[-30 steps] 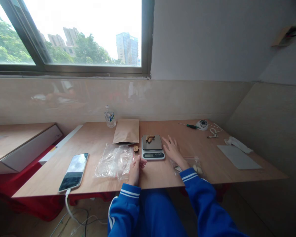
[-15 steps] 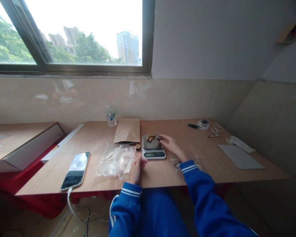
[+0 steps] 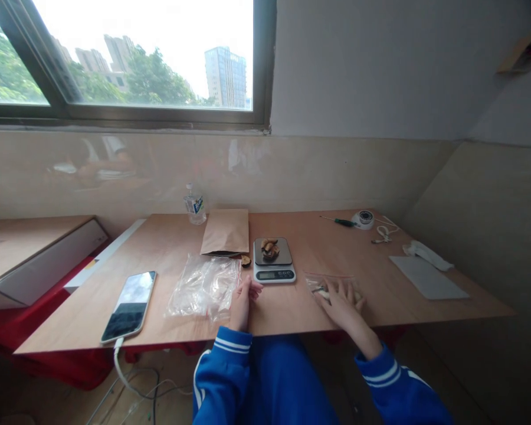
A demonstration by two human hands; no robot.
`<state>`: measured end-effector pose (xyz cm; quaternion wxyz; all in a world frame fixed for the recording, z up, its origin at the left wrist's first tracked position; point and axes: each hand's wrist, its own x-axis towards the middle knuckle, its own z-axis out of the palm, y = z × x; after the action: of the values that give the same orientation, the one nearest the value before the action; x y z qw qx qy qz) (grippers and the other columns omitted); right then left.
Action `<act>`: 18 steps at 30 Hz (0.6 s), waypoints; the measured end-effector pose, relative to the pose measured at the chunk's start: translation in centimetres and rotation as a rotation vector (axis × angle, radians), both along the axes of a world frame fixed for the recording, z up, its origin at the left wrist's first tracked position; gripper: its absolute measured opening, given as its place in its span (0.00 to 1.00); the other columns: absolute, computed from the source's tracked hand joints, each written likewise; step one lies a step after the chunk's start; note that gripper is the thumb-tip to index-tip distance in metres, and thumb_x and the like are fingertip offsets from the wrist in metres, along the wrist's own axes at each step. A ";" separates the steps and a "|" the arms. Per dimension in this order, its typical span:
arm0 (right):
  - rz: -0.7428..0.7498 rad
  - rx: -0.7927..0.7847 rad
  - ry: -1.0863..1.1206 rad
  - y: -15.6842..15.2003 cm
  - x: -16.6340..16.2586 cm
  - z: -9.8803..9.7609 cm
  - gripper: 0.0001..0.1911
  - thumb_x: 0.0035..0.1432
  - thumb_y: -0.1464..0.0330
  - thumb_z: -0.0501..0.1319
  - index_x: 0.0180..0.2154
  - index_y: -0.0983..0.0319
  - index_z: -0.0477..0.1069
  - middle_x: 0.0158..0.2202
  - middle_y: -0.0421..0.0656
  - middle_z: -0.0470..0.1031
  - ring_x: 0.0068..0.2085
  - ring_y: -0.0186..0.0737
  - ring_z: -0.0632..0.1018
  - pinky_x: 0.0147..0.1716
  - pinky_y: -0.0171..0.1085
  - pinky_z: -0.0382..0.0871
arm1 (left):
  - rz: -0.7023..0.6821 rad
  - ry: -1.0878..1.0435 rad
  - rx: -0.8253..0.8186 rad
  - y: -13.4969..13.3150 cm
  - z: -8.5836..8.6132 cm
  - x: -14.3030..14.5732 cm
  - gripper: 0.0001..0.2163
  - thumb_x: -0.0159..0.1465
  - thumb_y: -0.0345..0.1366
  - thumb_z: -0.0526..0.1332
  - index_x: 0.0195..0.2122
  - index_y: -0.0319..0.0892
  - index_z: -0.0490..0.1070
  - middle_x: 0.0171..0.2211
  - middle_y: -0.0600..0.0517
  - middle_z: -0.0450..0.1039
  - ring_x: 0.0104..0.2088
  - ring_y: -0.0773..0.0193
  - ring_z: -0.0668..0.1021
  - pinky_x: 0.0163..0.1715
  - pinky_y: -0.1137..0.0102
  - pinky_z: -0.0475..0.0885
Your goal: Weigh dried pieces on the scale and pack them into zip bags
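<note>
Where the clear plastic bag (image 3: 201, 289) ends, the left hand (image 3: 242, 300) rests curled, its grip impossible to tell; brown pieces (image 3: 270, 251) sit on the scale (image 3: 275, 275); the right hand (image 3: 341, 306) partly covers a small zip bag (image 3: 315, 283), grip wide.

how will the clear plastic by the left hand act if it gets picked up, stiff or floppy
The clear plastic will probably be floppy, since it lies in loose wrinkles. It is likely light: it looks thin, with the table showing through. Its glossy highlights suggest it may be a bit slippery.
</note>
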<state>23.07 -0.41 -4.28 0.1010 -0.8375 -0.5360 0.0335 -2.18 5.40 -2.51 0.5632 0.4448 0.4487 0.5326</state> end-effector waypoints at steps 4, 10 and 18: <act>0.078 -0.004 -0.006 4.1 0.8 1.4 0.30 0.60 0.53 0.46 0.59 0.61 0.58 0.61 0.56 0.56 0.61 0.66 0.55 0.50 0.73 0.43 | -0.001 0.008 0.014 0.0 0.1 0.0 0.22 0.57 0.54 0.55 0.22 0.39 0.74 0.21 0.50 0.71 0.22 0.68 0.69 0.23 0.72 0.64; 0.192 0.102 0.013 9.8 2.6 3.4 0.27 0.61 0.57 0.47 0.58 0.62 0.58 0.61 0.54 0.58 0.62 0.56 0.56 0.56 0.67 0.41 | -0.003 -0.006 0.014 -0.1 0.3 0.1 0.22 0.56 0.54 0.56 0.21 0.39 0.73 0.21 0.51 0.71 0.22 0.69 0.68 0.22 0.73 0.63; 0.406 0.459 0.144 4.1 3.1 -2.1 0.24 0.61 0.66 0.44 0.56 0.62 0.62 0.60 0.49 0.60 0.62 0.44 0.60 0.58 0.48 0.56 | 0.001 0.034 0.022 -0.2 -0.1 0.2 0.24 0.57 0.56 0.54 0.23 0.37 0.74 0.21 0.51 0.69 0.21 0.69 0.68 0.21 0.74 0.62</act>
<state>26.14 3.66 -6.40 0.3163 -0.6642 -0.6773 -0.0098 -1.94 5.20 -2.56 0.5503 0.4596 0.4526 0.5302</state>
